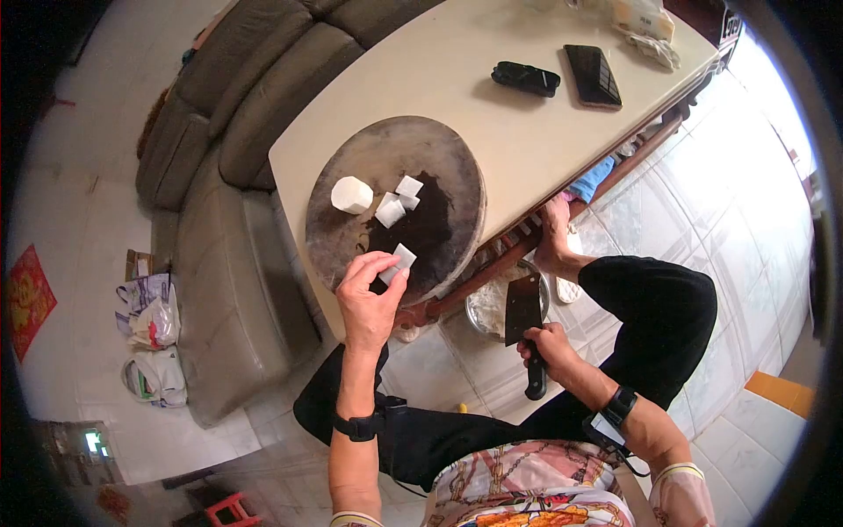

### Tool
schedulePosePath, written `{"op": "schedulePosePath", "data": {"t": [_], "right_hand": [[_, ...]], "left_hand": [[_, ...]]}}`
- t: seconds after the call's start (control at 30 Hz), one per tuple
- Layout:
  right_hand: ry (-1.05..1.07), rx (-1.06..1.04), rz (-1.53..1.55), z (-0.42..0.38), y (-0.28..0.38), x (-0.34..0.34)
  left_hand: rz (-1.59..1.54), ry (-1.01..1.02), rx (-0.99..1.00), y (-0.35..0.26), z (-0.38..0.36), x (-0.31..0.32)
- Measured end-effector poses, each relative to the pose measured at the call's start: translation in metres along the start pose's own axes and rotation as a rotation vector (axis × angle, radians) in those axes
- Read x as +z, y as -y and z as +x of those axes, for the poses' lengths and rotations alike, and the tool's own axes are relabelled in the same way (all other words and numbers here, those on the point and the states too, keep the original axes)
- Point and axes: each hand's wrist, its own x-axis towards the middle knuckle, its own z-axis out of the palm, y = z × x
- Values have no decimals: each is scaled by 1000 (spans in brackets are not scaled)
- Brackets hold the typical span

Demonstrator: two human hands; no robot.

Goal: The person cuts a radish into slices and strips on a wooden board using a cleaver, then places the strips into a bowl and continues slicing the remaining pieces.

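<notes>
My left hand (367, 303) pinches a flat white vegetable piece (403, 256) between thumb and fingers, over the near edge of a round chopping board (342, 250). In my right hand (553, 346) is a cleaver (524, 303) with a black handle, its dark blade pointing up and away, off the board. Several small square white pieces (397, 204) lie in a cluster on the board, beside a dark wet patch (430, 224). Left of them stands a thicker white chunk (351, 195) with trimmed sides.
The board rests on a cream table (421, 75). A phone (593, 75), a black case (526, 78) and a plastic packet (645, 22) lie farther along it. Below the edge, a metal basin (487, 307) sits on the tiled floor. A grey sofa (246, 290) stands left.
</notes>
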Motion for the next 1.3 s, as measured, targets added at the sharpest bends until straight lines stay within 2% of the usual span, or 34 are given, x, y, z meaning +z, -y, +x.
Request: {"op": "schedulePosePath", "data": {"t": [0.17, 0.33, 0.43, 0.47, 0.57, 0.8, 0.97, 1.07, 1.2, 1.27, 1.3], "right_hand": [[7, -21, -15, -1, 1, 0], [18, -16, -8, -1, -1, 0], [1, -20, -22, -3, 0, 1], [1, -27, -22, -3, 2, 2], [1, -16, -13, -3, 2, 0], [14, -15, 27, -1, -1, 0], [-2, -21, 11, -1, -2, 1], [4, -34, -6, -3, -1, 0], [18, -35, -9, -6, 2, 2], [10, -28, -9, -6, 1, 1], [21, -36, -9, -3, -1, -1]], "left_hand": [[-2, -44, 10, 2, 2, 1], [59, -19, -68, -4, 24, -3], [66, -47, 0, 7, 47, 3], [170, -39, 64, 11, 54, 5], [156, 47, 57, 18, 64, 9], [132, 35, 32, 29, 69, 7], [-145, 114, -168, 30, 69, 3], [-318, 79, -207, 33, 72, 4], [-251, 67, -156, 37, 77, 4], [-483, 57, -156, 36, 78, 4], [-484, 60, -158, 35, 78, 4]]}}
